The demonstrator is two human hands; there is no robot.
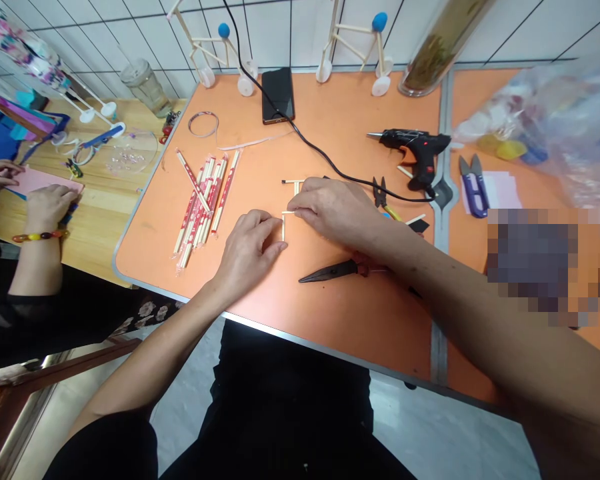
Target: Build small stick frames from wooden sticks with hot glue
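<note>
On the orange table, my left hand point(253, 250) has its thumb and forefinger against a short upright-lying wooden stick point(283, 229). My right hand point(330, 207) pinches a second short wooden stick point(289, 212), whose end meets the top of the first one, so the two form a corner. Just beyond my right fingers lies a small frame of wooden sticks point(293, 181) with a dark tip, partly covered by the hand. Scissors point(330, 271) with dark blades lie below my right wrist, their handles partly hidden by my forearm.
Wrapped chopsticks point(200, 203) lie left. A black glue gun point(413, 150), its cable, pliers point(380, 193) and blue snips point(474, 187) are right. Behind stand a phone point(277, 95), two stick models point(360, 40) and a glass vase point(443, 47). Another person's hands point(50, 200) fold pink paper.
</note>
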